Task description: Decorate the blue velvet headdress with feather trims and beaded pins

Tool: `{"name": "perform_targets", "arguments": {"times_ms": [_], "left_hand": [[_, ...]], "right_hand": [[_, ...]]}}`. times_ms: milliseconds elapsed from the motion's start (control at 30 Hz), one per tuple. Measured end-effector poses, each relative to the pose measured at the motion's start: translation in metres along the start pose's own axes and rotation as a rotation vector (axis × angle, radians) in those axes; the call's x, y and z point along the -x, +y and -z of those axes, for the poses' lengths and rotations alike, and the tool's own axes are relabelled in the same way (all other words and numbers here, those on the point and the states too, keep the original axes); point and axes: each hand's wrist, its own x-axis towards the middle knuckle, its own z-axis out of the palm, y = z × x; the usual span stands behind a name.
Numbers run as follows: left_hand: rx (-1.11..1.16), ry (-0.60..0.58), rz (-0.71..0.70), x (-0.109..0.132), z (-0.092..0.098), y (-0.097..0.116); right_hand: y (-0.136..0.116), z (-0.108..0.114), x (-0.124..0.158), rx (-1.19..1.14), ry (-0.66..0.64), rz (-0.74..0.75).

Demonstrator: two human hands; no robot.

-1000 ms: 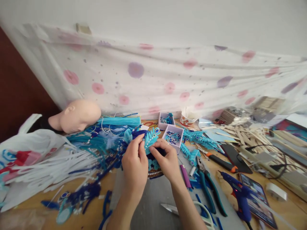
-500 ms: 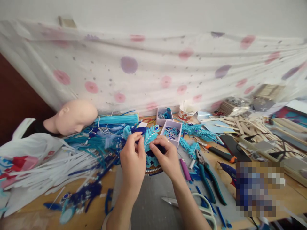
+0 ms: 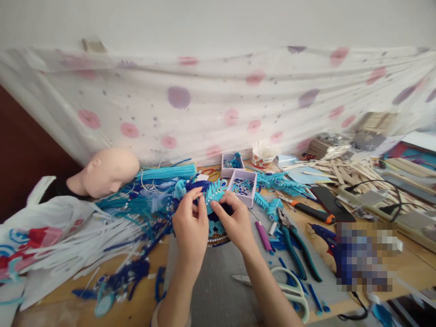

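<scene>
Matt turquoise feathery ornament [image 3: 213, 194] studded with glossy beads lies over a smooth wooden table [image 3: 136, 290] beside thin printed cloth [image 3: 204, 104].

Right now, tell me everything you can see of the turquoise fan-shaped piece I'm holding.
The turquoise fan-shaped piece has pointed feather-like tips, rows of small white beads and a blue eye-shaped spot near its top. It looks like felt or fabric. It is held tilted, pinched between the left hand and the right hand, whose fingertips hide its lower edge.

Soft, even light is casting faint shadows; the cloth [image 3: 218, 104] is bowing at the edges; a pixelated patch [image 3: 366, 256] is blotting the right.
</scene>
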Motion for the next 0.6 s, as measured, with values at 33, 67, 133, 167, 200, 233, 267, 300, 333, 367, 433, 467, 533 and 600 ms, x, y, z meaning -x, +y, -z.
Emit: {"name": "perform_targets", "arguments": {"times_ms": [33,67,133,167,200,233,267,300,333,367,433,467,533,600], "left_hand": [[0.001,0.007,0.009,0.0006,-0.0009,-0.0002],[0.01,0.009,0.021,0.0013,-0.0018,-0.0004],[0.043,0.014,0.051,0.0032,-0.0036,-0.0007],[0.062,0.024,0.067,0.0041,-0.0043,-0.0008],[0.08,0.038,0.082,0.0049,-0.0049,-0.0009],[0.096,0.05,0.094,0.0055,-0.0054,-0.0009],[0.109,0.055,0.098,0.0057,-0.0056,-0.001],[0.119,0.05,0.094,0.0057,-0.0057,-0.0012],[0.125,0.038,0.08,0.0053,-0.0056,-0.0013],[0.126,0.021,0.059,0.0047,-0.0054,-0.0013],[0.121,-0.003,0.018,0.003,-0.0046,-0.0008],[0.12,-0.007,0.007,0.0022,-0.0042,-0.0002],[0.129,-0.013,0.008,0.0012,-0.0038,0.0016],[0.162,-0.003,0.02,0.0013,-0.0045,0.0032]], "right_hand": [[0.0007,0.0002,0.0008,0.004,0.003,0.003],[0.0014,0.0004,0.0016,0.007,0.006,0.005],[0.0026,0.0009,0.0034,0.012,0.009,0.007],[0.003,0.0012,0.0042,0.013,0.01,0.007],[0.0033,0.0014,0.0047,0.013,0.011,0.007],[0.0034,0.0015,0.005,0.011,0.012,0.007],[0.0034,0.0016,0.0051,0.009,0.013,0.007],[0.0033,0.0018,0.0048,0.006,0.012,0.007],[0.0031,0.0019,0.0043,0.002,0.011,0.008],[0.0029,0.002,0.0036,-0.003,0.01,0.01],[0.003,0.0021,0.002,-0.017,0.012,0.011],[0.0035,0.0021,0.0011,-0.026,0.02,0.01],[0.0055,0.0021,-0.0001,-0.047,0.059,-0.003],[0.0085,0.0032,0.0001,-0.066,0.127,-0.024]]}}
